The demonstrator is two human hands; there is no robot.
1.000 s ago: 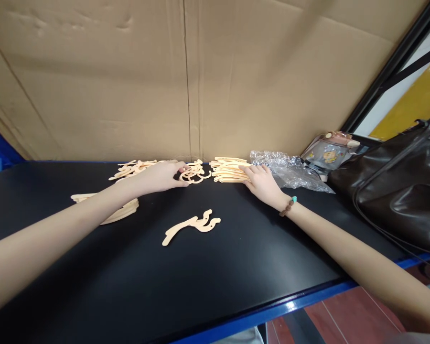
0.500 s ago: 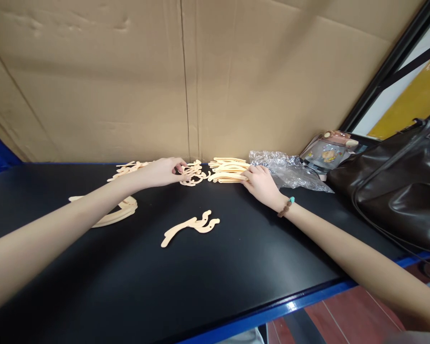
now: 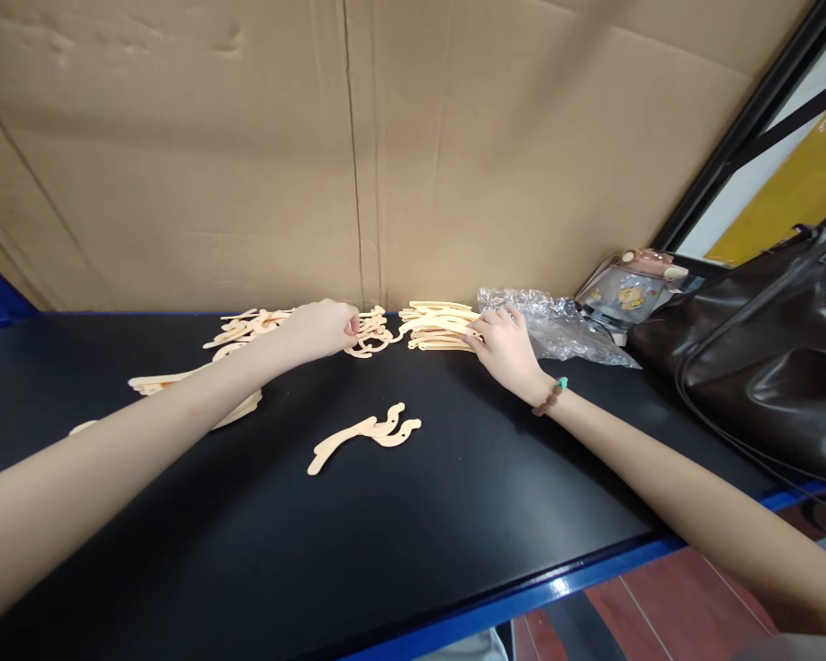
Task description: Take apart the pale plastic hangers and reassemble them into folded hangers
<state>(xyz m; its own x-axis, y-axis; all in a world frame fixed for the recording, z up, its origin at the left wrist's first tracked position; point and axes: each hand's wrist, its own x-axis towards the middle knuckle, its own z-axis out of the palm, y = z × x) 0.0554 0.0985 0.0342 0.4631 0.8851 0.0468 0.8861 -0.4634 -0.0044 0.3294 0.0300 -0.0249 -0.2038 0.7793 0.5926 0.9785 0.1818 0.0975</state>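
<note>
My left hand (image 3: 323,327) reaches to the back of the table, fingers pinched together at a small heap of beige hook-shaped hanger pieces (image 3: 372,347). What its fingertips hold is hidden. My right hand (image 3: 507,349) grips the right end of a long curved hanger arm (image 3: 440,323) between thumb and fingers. That arm lies over a stack of similar hanger arms (image 3: 437,343). Nearer to me, a partly joined hanger (image 3: 364,431), with one arm and two hooks, lies flat on the black table (image 3: 413,532).
More beige pieces (image 3: 248,323) lie behind my left forearm, and a bundle of larger ones (image 3: 144,384) is partly covered by it. Crumpled clear plastic (image 3: 557,330) lies right of my right hand. Farther right are a transparent container (image 3: 626,289) and a dark leather bag (image 3: 750,358).
My left fingers have closed into a pinch at the hook heap. The hanger arm in my right hand has shifted up and back over the stack.
</note>
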